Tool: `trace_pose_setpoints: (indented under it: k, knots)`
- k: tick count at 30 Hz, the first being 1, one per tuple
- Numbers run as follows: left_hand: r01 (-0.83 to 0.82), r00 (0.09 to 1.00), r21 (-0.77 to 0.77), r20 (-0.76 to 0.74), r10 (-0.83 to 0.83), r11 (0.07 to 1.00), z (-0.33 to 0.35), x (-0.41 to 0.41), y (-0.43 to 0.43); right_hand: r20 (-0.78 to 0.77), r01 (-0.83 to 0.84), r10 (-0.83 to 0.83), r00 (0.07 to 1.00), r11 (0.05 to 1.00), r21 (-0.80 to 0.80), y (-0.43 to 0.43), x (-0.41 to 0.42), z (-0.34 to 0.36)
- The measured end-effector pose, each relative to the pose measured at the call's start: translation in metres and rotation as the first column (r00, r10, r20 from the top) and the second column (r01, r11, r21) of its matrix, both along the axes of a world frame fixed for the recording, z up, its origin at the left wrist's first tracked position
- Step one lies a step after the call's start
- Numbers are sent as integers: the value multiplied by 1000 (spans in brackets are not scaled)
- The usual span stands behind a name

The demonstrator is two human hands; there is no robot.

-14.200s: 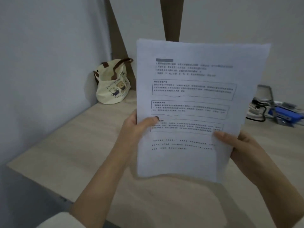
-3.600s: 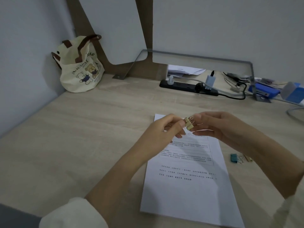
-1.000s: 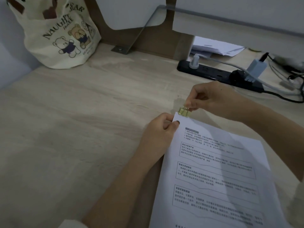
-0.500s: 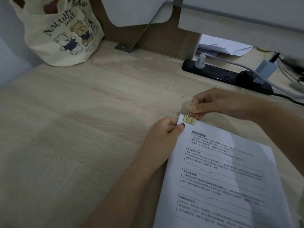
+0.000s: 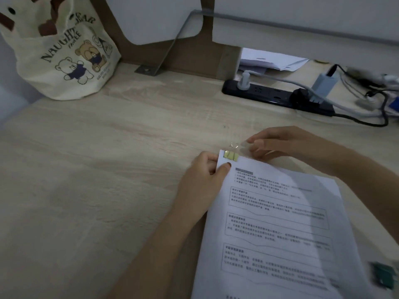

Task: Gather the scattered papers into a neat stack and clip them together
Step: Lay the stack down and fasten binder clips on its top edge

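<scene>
Head view: pale wooden desk (image 5: 108,173) against grey wall (image 5: 302,14); left fingers (image 5: 224,167) pinch the papers (image 5: 280,225), right fingers (image 5: 262,145) blurred, grip unclear.

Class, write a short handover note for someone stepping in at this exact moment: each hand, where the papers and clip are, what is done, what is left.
The left hand pinches the top-left corner of the paper stack, thumb on top.
The right hand is beside the wire handles of the yellow binder clip. It is too blurred to tell whether it touches them.
The stack lies on the desk, with the clip on its top edge near the left corner. A green clip lies to its right.
Done: papers gathered, clip on.
Left: probably check the clip's bite, then let go.
</scene>
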State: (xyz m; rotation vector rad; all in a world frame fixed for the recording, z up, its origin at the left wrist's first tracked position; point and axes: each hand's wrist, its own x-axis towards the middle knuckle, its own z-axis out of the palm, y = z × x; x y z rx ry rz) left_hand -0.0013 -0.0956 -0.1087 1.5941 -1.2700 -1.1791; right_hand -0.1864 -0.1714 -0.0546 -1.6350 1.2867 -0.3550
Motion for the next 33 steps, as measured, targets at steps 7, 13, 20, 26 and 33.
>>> trace_pose_setpoints:
  k: [7,13,20,26,33]
  knots:
    - [93,963,-110,262,-61,990,2,-8,12,-109,311,-339,934,926,-215,77,-80,8]
    - [120,860,-134,510,-36,984,2,-28,33,-259,388,-451,854,884,-261,163,-124,-1]
    - [179,773,-226,634,6,957,-6,-46,56,-392,400,-560,730,815,-420,201,-142,-23]
    - [263,747,-200,661,-68,944,0,-50,70,-390,401,-623,678,758,-514,210,-146,-30]
    - [411,652,-26,707,-274,911,-5,-67,97,-317,464,-694,646,687,-559,209,-149,-32]
